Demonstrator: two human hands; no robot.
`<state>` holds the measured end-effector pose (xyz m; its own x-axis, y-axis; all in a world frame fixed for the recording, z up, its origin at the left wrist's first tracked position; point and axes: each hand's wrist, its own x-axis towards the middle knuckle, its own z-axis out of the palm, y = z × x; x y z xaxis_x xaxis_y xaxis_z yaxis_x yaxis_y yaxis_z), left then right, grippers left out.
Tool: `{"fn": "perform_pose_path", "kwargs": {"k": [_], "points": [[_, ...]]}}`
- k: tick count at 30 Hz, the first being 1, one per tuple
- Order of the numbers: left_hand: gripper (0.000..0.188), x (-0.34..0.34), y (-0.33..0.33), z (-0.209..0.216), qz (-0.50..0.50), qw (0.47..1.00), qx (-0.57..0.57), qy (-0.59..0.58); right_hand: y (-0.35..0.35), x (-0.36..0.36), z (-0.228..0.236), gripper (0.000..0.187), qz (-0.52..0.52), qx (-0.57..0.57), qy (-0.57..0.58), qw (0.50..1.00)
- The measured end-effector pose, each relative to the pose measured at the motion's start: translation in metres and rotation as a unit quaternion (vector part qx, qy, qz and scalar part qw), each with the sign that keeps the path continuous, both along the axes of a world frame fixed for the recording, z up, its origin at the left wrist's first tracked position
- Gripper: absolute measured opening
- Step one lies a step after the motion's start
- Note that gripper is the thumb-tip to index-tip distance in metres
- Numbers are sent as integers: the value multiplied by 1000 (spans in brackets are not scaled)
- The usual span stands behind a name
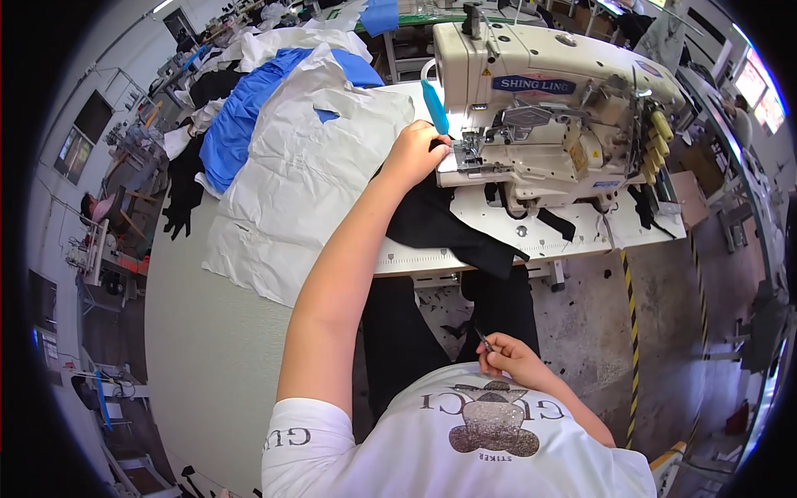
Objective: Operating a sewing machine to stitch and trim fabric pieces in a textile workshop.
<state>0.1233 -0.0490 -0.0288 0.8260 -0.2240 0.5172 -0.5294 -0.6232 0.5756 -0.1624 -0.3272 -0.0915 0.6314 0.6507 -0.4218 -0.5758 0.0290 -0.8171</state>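
My left hand [415, 155] is at the needle area of a cream industrial sewing machine [573, 62], beside its presser foot [471, 153]. Its thumb and fingers are pinched together, and what they hold is too small to make out. Black fabric [448, 232] lies under that wrist and hangs over the table's front edge. Low over my lap, my right hand [516, 365] is closed around a slim dark pointed tool [482, 339]; its exact kind does not show. A turquoise paddle-shaped piece [434, 108] stands just above my left fingertips.
Crumpled white sheeting [282, 183] and blue fabric [237, 124] cover the table left of the machine. Yellow thread cones [656, 145] sit at the machine's right end. Black scraps [556, 224] lie along the table [498, 236]. Yellow-black tape [631, 332] marks the floor.
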Motion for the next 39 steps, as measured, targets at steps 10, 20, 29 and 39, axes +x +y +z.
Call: {"fn": "perform_pose_path", "kwargs": {"k": [10, 20, 29, 39], "points": [[14, 0, 5, 11, -29, 998, 10, 56, 29, 40, 4, 17, 14, 27, -5, 1000], [16, 8, 12, 7, -60, 997, 48, -10, 76, 131, 52, 25, -143, 172, -31, 974], [17, 11, 12, 9, -55, 998, 7, 36, 101, 174, 75, 27, -202, 224, 24, 953], [18, 17, 4, 8, -37, 999, 5, 32, 119, 199, 77, 28, -224, 266, 92, 933]]}}
